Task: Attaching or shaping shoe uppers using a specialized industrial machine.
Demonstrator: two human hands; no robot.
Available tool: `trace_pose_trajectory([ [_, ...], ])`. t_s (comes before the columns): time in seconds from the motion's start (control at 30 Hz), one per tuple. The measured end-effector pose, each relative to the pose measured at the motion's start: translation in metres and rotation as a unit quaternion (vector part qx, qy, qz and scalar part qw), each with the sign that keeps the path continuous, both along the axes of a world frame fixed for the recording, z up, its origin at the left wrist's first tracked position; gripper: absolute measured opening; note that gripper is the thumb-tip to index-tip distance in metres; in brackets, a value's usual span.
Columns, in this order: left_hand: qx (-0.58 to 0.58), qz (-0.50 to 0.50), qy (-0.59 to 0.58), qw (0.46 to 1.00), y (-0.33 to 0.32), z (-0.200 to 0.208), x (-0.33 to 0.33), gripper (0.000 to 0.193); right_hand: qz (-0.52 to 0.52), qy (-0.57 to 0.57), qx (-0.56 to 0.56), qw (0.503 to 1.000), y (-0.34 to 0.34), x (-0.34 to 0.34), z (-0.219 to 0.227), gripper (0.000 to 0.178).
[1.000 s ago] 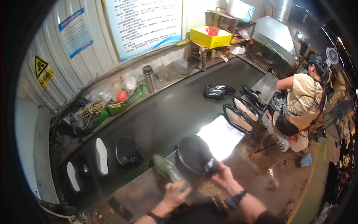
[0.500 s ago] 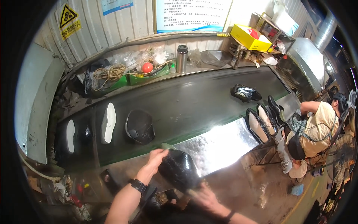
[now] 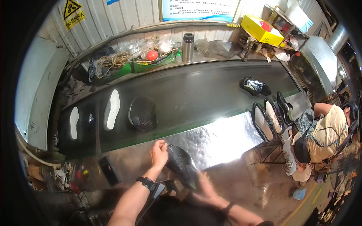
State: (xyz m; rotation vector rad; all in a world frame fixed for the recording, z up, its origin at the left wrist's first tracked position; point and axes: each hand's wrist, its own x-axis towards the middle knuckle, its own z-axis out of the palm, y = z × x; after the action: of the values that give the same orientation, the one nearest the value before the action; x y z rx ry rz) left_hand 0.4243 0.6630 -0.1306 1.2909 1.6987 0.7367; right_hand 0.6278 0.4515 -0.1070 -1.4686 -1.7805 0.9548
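A glossy black shoe [image 3: 181,162] is held tilted over the front edge of the bench. My right hand [image 3: 205,190] grips its lower end; the fingers there are partly smeared by motion. Beside the shoe's upper end is my left hand [image 3: 160,153], its fingers curled closed. Whether it pinches something small is hidden. Beyond my hands, a dark conveyor belt [image 3: 188,98] carries two white shoe soles [image 3: 112,110], a rounded black piece [image 3: 142,113] and a small shiny black piece [image 3: 90,119].
Black shoes [image 3: 264,120] stand at the right end of the shiny metal ledge [image 3: 218,145], and another shoe [image 3: 255,86] lies on the belt. A co-worker [image 3: 324,128] sits at the right. A steel flask [image 3: 187,48] and green bins [image 3: 151,66] line the back shelf.
My left hand has come off the greenish end of the shoe and sits beside it. The shoe has turned and shifted slightly, with my right hand staying at its lower end. The view has shifted.
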Motion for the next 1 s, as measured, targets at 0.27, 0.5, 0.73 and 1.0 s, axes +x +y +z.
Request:
trace_pose_trajectory([
  [0.27,-0.023,-0.025,0.196,0.980,-0.021,0.016,0.042,0.070,0.081,-0.024,0.032,0.996,0.005,0.020,-0.016,0.097],
  [0.5,-0.014,0.096,0.081,0.992,-0.017,0.017,0.021,0.042,0.076,0.063,-0.048,0.994,0.020,0.022,-0.015,0.102],
  [0.73,0.096,0.231,0.033,0.968,-0.084,0.094,-0.064,0.041,0.112,0.342,-0.480,0.800,0.118,-0.040,0.079,0.094],
  [1.0,0.207,0.464,0.062,0.859,-0.250,0.174,-0.184,0.039,0.307,0.267,-0.336,0.850,0.046,-0.190,0.148,0.060],
])
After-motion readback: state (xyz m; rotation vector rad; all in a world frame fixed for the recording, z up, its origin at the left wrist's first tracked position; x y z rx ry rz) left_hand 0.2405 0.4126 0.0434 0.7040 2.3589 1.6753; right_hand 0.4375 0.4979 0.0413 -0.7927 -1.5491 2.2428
